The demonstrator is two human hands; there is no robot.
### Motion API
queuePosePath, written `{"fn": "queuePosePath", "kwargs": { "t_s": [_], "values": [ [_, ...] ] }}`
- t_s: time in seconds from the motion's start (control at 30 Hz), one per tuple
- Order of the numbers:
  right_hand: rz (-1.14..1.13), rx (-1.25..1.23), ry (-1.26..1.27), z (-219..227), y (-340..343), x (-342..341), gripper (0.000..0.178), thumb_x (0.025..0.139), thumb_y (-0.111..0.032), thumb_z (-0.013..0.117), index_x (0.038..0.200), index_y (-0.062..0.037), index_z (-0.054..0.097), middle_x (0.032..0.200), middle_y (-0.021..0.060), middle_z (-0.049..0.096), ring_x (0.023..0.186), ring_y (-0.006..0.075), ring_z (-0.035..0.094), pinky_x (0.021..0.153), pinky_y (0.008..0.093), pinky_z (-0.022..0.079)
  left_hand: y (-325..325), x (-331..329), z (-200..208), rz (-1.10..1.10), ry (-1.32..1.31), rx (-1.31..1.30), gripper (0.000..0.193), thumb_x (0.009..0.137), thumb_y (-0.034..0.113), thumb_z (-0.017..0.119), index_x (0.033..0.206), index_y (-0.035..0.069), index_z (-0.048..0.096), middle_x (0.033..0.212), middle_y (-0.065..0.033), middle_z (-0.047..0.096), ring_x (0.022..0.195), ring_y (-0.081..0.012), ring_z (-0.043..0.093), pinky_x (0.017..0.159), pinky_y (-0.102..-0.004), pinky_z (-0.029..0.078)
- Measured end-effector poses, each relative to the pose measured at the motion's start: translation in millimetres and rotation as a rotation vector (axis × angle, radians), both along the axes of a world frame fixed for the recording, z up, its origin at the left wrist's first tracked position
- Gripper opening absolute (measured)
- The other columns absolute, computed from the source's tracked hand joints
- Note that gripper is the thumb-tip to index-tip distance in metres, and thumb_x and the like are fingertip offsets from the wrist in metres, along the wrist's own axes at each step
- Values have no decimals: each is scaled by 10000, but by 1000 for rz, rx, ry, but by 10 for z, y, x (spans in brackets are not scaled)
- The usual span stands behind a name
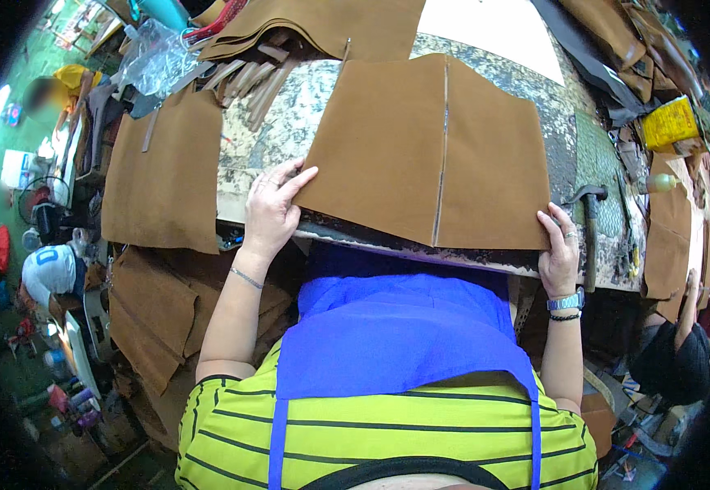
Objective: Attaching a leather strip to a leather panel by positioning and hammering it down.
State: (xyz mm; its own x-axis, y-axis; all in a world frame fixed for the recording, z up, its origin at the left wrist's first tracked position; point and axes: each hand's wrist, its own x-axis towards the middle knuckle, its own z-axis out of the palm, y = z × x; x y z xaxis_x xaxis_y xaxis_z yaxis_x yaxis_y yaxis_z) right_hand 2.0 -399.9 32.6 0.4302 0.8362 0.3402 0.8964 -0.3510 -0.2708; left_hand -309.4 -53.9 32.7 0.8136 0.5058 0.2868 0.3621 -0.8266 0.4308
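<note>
A large brown leather panel [379, 147] lies on the worn tabletop in front of me, its near edge close to the table's front edge. A thin pale line, perhaps a seam, runs down it from far to near, right of its middle. My left hand [271, 208] holds the panel's near left corner, with its index finger on the leather. At the near right corner, my right hand [560, 249] grips the edge with bent fingers. A hammer [592, 229] with a dark head lies on the table just right of my right hand.
Another brown leather piece [163, 175] hangs over the table's front at left. Narrow leather strips [261, 94] and stacked brown sheets [322, 28] lie behind. A white sheet [489, 37] is at the back, a yellow tin [670, 124] at right. Other people work on both sides.
</note>
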Motion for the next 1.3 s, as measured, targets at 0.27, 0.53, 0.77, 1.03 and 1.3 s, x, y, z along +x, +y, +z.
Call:
{"fn": "queuePosePath", "kwargs": {
  "t_s": [0.27,0.53,0.77,1.03,1.3],
  "values": [
    [31,23,121,24,-118,54,708,832,-564,578,1274,-14,517,1358,198,458,1254,366,439,1052,453,335,592,177,334,65,-25,-75,447,742,370,765,1087,98,680,1192,-147,614,1096,-287,594,941,-368,463],
    [-56,118,188,-105,-160,90,597,911,-508,507,1217,3,554,1296,191,507,1217,350,471,1041,433,353,1638,1021,50,117,165,833,358,825,92,574,1164,187,634,1202,-61,561,1159,-238,505,980,-408,392],
    [-80,151,182,-102,-158,102,498,914,-430,542,1140,10,598,1245,190,541,1174,352,504,1005,425,389,2000,954,301,-51,344,863,159,844,143,541,955,146,654,1178,-16,584,1191,-196,492,1044,-447,340],
    [-78,141,170,-124,-161,105,458,914,-398,554,1124,5,605,1228,179,552,1157,351,521,991,421,402,2057,702,383,96,408,771,141,839,249,622,953,214,698,1006,46,646,1048,-135,571,1070,-557,284],
    [-101,307,262,-125,-214,147,453,944,-402,512,1136,-3,609,1225,161,562,1162,308,526,987,378,404,1246,461,1346,173,-965,292,219,995,167,478,1052,-12,591,1064,-150,649,989,-220,618,905,-346,488]
  ]
}}
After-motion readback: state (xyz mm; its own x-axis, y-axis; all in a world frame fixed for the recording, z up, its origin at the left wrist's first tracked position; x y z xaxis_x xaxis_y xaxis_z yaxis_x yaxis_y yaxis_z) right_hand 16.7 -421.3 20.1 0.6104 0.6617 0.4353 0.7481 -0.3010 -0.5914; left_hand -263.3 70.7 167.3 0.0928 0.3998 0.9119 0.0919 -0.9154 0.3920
